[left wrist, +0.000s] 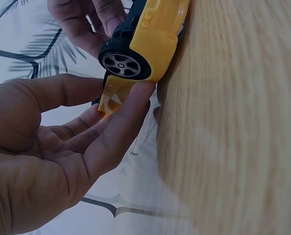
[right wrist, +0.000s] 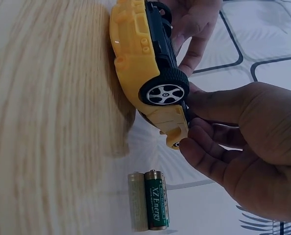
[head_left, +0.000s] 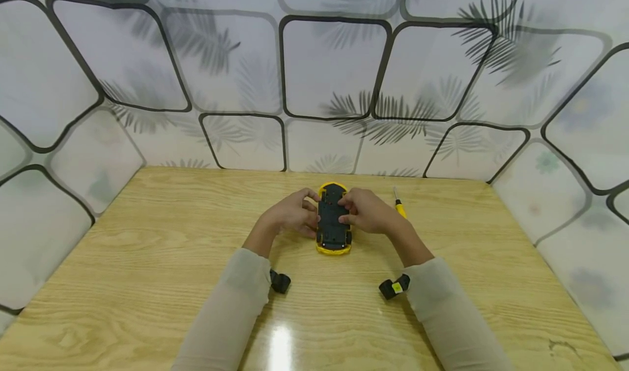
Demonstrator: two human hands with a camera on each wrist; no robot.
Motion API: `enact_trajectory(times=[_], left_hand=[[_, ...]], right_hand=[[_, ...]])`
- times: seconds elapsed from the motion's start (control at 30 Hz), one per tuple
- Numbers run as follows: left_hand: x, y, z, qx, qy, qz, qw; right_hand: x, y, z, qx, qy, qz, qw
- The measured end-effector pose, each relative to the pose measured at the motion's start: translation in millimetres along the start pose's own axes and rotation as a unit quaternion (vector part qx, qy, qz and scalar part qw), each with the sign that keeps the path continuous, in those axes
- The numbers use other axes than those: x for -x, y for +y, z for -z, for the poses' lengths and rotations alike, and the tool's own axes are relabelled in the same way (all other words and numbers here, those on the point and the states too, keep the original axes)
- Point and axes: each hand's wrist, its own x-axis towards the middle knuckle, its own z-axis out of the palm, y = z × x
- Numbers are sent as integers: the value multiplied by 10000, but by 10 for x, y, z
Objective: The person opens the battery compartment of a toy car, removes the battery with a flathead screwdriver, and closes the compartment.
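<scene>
A yellow toy car lies upside down on the table, its black underside facing up and its wheels showing at the sides. My left hand holds the car's left side; in the left wrist view its thumb and fingers grip the yellow body just beyond a silver-spoked wheel. From the right, my right hand reaches over the underside. Its thumb lies against the black base in the right wrist view, with the fingers at the yellow side edge past the wheel.
A screwdriver with a yellow and black handle lies to the right, behind my right hand. The right wrist view shows a green battery standing near the car, with its reflection on the tabletop. Patterned panels enclose the wooden table at the back and sides.
</scene>
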Motion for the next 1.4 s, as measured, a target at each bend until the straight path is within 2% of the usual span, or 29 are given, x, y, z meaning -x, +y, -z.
enact_trajectory(times=[0.7, 1.0, 1.4], left_hand=[[-5, -32, 14, 48, -12, -57, 10000], [-13, -24, 10, 40, 16, -59, 10000], [27, -2, 37, -27, 65, -132, 9999]], right_hand=[[-14, -30, -6, -2, 78, -197, 9998], [-1, -91, 2, 197, 183, -163, 9995], [-51, -154, -84, 560, 99, 33, 9984]])
